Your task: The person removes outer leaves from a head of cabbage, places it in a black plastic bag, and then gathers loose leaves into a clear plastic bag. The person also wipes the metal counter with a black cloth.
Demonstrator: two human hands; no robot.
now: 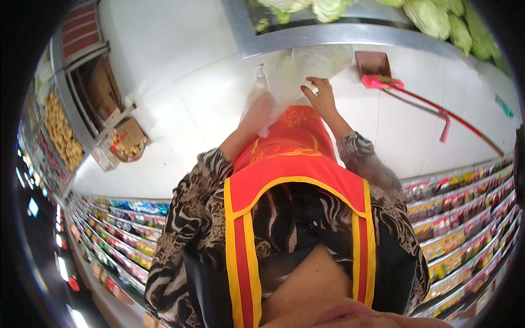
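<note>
A clear plastic bag (287,76) hangs in front of my red apron, with its far end (334,57) spread near the metal edge of the vegetable display. Something pale green shows faintly through it. My left hand (258,107) is gripping the bag, and blurred film covers its fingers. Just beyond that hand is a small shiny silvery thing (259,72); I cannot tell what it is. My right hand (322,93) is beside the bag, thumb and fingers apart and nothing seen between them. Whether its fingertips touch the film is unclear.
The metal-edged display (311,36) ahead bears cabbages (428,20). A dustpan (373,63) and a red-handled broom (451,112) lie at right on white floor tiles (197,106). At left are a potato bin (61,129) and a cardboard box (131,133). Stocked shelves (459,221) stand behind me.
</note>
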